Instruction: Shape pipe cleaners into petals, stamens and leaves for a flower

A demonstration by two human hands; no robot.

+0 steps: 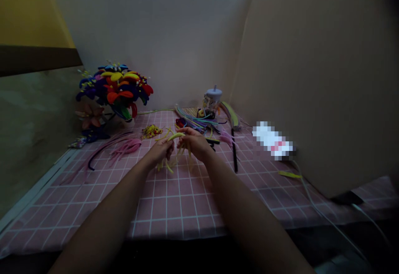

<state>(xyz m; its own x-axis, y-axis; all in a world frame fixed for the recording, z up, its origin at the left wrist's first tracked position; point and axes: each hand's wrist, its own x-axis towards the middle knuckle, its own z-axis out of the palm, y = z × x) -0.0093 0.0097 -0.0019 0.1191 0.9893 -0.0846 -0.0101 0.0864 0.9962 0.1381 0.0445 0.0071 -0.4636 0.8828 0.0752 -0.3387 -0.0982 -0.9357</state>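
Dimly lit, a pink checked tablecloth (pixel 173 223) spreads across the lower frame, meeting a pale wall (pixel 149 37) behind and a plain panel (pixel 314 82) on the right. Near the centre, the left hand (pixel 161 151) and right hand (pixel 195 143) both grasp yellow strips (pixel 177 135), ends dangling. A multicoloured flower bouquet (pixel 120 83) fills the upper left; a lidded cup (pixel 213 98) stands just above centre.

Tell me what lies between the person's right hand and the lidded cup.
In the head view, a bundle of thin, multicoloured strands lies between the right hand and the lidded cup.
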